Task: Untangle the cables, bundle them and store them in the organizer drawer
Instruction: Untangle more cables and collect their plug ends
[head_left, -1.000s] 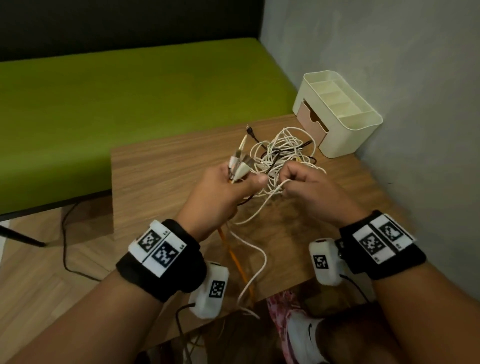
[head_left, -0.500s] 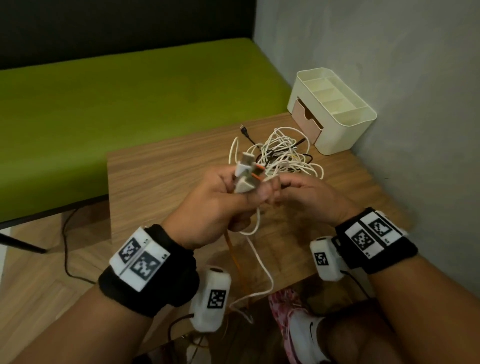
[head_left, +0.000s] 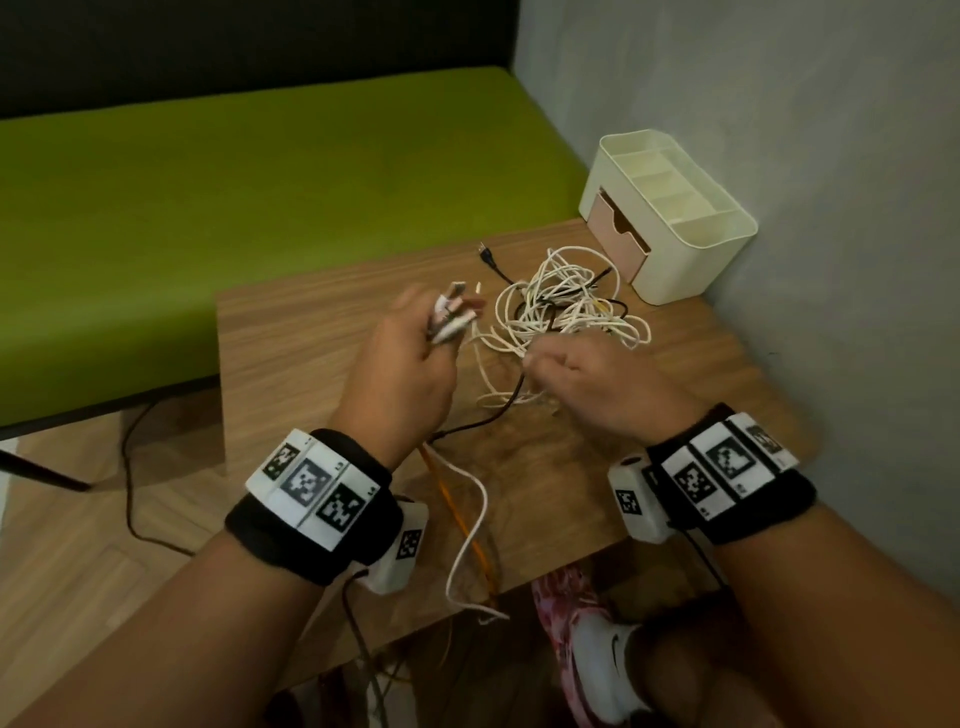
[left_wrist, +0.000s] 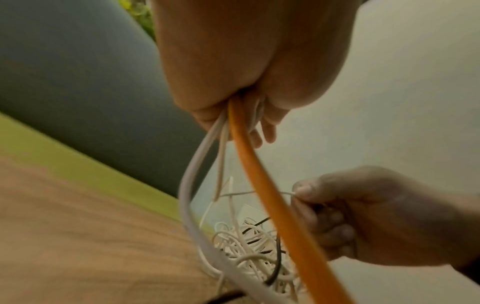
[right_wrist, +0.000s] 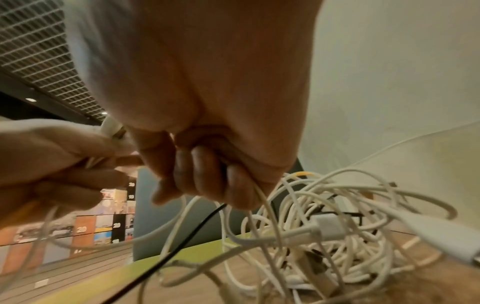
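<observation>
A tangle of white and black cables (head_left: 566, 306) lies on the wooden table (head_left: 291, 364), in front of the cream organizer (head_left: 670, 218) with its pink drawer (head_left: 618, 234) slightly open. My left hand (head_left: 410, 364) grips several cable plug ends (head_left: 452, 317), held up left of the tangle. An orange cable (left_wrist: 262, 185) and white cables (left_wrist: 192, 185) trail down from that fist. My right hand (head_left: 587, 379) has its fingers curled round thin white and black strands (right_wrist: 254, 203) at the near edge of the tangle.
A green bench (head_left: 260, 208) runs behind the table, and a grey wall (head_left: 805, 156) stands close on the right. Cable ends hang over the table's near edge (head_left: 467, 571). My shoe (head_left: 597, 654) is below it.
My hands have drawn apart: the left moved up and left with the plug ends, the right stayed by the tangle. The strands between them are stretched out.
</observation>
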